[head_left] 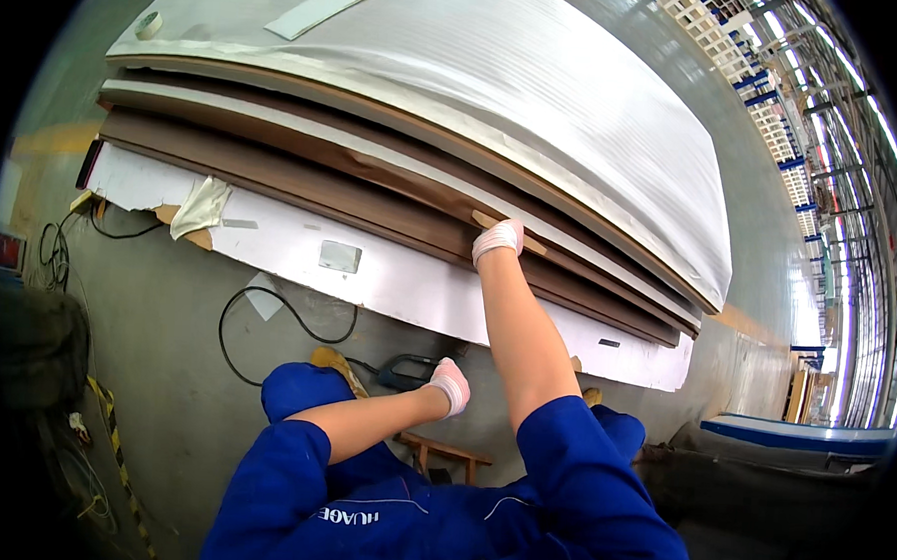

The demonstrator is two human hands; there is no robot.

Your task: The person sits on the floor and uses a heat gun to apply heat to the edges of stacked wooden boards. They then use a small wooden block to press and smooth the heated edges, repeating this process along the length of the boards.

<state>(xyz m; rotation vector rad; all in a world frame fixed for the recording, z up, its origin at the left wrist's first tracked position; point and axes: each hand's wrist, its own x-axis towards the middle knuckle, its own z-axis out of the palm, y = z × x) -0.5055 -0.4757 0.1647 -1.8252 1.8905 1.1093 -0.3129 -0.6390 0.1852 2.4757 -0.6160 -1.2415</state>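
Note:
My right hand [498, 242], in a pale striped glove, reaches forward and is closed around a short light-wood strip [535, 246]. The strip lies against the edges of the stacked brown boards [302, 188], and its ends show on either side of the glove. Nearer my body, my left hand [450, 388] is gloved too, its fingers curled in; whatever may be in them is hidden. Just left of it is a dark corded power tool [402, 372]. I cannot tell whether hand and tool touch.
White sheeting [458, 60] covers the stack's top, with a tape roll [149, 26] and a pale flat strip [320, 11] on it. A cloth [200, 208] hangs at the left on the white lower board [418, 301]. A black cable [224, 335] loops over the floor beside a small wooden stool [445, 450].

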